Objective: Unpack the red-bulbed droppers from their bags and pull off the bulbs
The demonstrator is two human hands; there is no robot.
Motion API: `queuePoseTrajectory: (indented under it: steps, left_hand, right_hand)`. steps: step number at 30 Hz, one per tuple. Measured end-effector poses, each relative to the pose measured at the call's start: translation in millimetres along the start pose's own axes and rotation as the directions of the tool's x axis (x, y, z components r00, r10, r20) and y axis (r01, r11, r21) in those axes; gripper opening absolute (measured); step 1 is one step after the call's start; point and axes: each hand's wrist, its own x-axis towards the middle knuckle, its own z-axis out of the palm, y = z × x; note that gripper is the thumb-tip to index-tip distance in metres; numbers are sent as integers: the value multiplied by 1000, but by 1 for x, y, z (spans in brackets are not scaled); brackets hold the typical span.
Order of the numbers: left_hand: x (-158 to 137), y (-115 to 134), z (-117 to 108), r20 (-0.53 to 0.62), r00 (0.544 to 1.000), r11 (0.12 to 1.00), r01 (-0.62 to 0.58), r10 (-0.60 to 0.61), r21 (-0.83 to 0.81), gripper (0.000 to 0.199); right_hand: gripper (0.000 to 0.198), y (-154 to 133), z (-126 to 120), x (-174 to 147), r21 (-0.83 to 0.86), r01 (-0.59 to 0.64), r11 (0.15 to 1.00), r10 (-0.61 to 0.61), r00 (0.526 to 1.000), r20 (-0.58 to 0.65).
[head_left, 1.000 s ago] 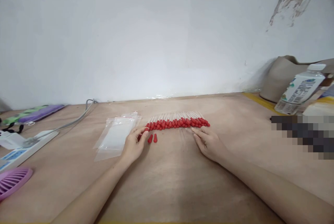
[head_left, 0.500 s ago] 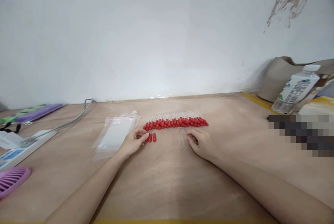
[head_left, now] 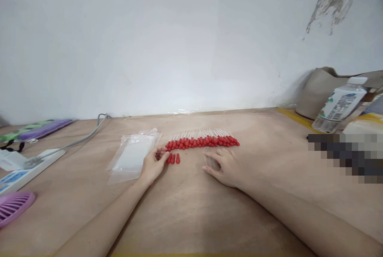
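A dense row of droppers with red rubber bulbs [head_left: 203,141] and thin clear tubes lies across the table, bulbs toward me. In front of its left end are three loose red bulbs [head_left: 178,159]. My left hand [head_left: 154,165] rests beside them, fingers loosely bent and apart, its thumb close to the leftmost bulb; I see nothing held in it. My right hand [head_left: 226,166] lies low over the table, thumb and index finger spread. Between and beyond those fingers a few thin clear tubes [head_left: 207,150] lie on the table, partly hidden by the hand.
Clear zip bags [head_left: 131,155] lie left of my left hand. Farther left are a power strip [head_left: 44,161] with a grey cable, a pink fan [head_left: 16,207] and a purple-green pouch [head_left: 44,129]. At right stand a plastic bottle [head_left: 341,103] and a grey-brown container [head_left: 314,93].
My right hand has opened, its thumb and index finger moving apart and slightly left over the tubes. My left thumb has drawn back a little, leaving the leftmost red bulb more visible.
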Motion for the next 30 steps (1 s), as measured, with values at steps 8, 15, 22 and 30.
queuePoseTrajectory:
  steps: [8,15,22,30]
  left_hand:
    - [-4,8,-1,-58,943,872,-277,326,404,20]
    - [18,36,12,203,866,661,-484,458,574,21]
    - [51,41,32,89,985,732,-170,148,659,39]
    - [56,37,38,77,994,763,-110,79,637,33]
  right_hand:
    - [34,-7,2,9,7,-87,996,85,988,132]
    - [34,-5,3,7,68,-98,993,95,994,45]
    - [28,7,2,3,148,-101,984,113,991,-75]
    - [27,11,3,3,186,-120,975,135,989,-67]
